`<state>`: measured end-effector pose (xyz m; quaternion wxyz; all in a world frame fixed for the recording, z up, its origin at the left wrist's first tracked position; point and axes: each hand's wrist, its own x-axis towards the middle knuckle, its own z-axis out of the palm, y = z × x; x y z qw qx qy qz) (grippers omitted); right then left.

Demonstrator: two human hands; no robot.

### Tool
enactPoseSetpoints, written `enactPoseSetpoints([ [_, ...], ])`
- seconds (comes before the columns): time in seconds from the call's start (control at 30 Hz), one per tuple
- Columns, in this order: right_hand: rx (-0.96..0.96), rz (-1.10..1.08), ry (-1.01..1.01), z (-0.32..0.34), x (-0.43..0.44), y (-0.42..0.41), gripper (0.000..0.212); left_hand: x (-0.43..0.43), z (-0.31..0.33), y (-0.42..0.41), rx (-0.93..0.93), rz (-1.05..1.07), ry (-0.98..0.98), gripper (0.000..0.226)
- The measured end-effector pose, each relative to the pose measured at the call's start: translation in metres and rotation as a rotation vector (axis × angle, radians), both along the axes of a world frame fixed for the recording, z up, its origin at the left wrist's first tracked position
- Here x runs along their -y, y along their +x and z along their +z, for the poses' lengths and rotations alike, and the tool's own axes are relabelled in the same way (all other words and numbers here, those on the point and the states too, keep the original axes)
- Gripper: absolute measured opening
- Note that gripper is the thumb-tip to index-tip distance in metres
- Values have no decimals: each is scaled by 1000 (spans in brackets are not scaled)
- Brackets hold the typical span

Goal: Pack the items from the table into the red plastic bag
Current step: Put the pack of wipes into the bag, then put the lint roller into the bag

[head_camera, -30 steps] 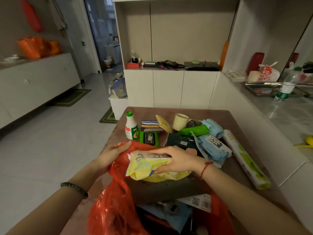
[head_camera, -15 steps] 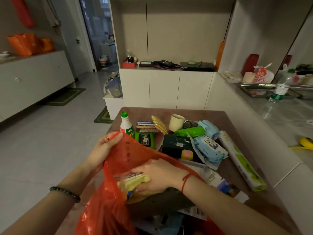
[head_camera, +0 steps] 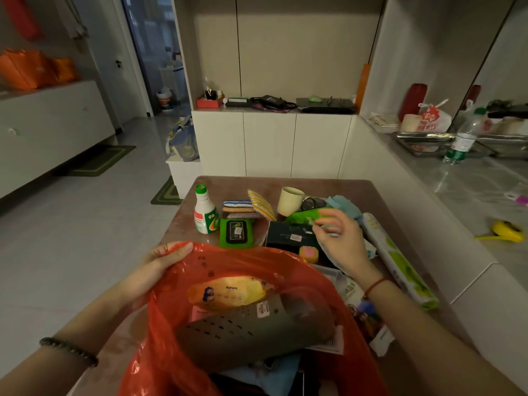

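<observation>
Plastic, thin, glossy and see-through red, makes up the red plastic bag [head_camera: 171, 352], which stands wide open at the near edge of the bench [head_camera: 357, 192]. The left hand [head_camera: 168, 258] grips the bag's far rim, fingers curled over the bunched film. Inside, a yellow wipes pack [head_camera: 228, 292] lies on top of a grey perforated item [head_camera: 251, 330], with a barcode label beside it. The right hand [head_camera: 340, 241] hovers above the bench, fingers loosely spread and holding nothing, over a dark box [head_camera: 288, 238]. Whether its fingertips touch the blue pack [head_camera: 343, 204] beyond is unclear. Farther back stand a green-capped bottle [head_camera: 204, 212], a green wipes pack [head_camera: 236, 232], stacked sponges [head_camera: 238, 208], a cream mug [head_camera: 290, 201] and, at right, a green-patterned roll [head_camera: 397, 258].
</observation>
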<state>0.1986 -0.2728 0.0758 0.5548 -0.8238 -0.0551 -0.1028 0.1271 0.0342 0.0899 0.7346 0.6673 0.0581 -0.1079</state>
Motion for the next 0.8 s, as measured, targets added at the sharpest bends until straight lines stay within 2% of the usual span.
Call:
enactPoseSetpoints([
  [0.03,-77,-35,-179,-11,14,8,44,0,-1,0,-6,3,-2,55],
  [0.1,-310,93,-494,-47,37,13,71,0,-1,1,-11,7,10,62],
  [0.17,-449,191,-628,-82,47,5,78,-2,-4,3,-21,28,55,70],
  [0.2,-466,196,-592,-93,47,0,77,-3,-5,3,-30,41,72,67],
  [0.27,-416,165,-502,-101,46,-5,70,-3,-7,4,-41,78,80,48],
  [0.33,-365,143,-492,-96,46,-6,63,-1,-8,5,-54,110,94,33],
  [0.47,-271,162,-457,-74,50,-13,61,-2,-8,4,-33,141,138,38],
  [0.53,-170,154,-440,-57,52,-19,63,-1,-8,3,-28,151,152,33],
  [0.67,21,3,-443,-24,65,-23,74,4,-5,1,-46,162,176,24],
  [0.8,102,-68,-417,13,77,-21,78,8,-2,0,-42,172,185,22],
])
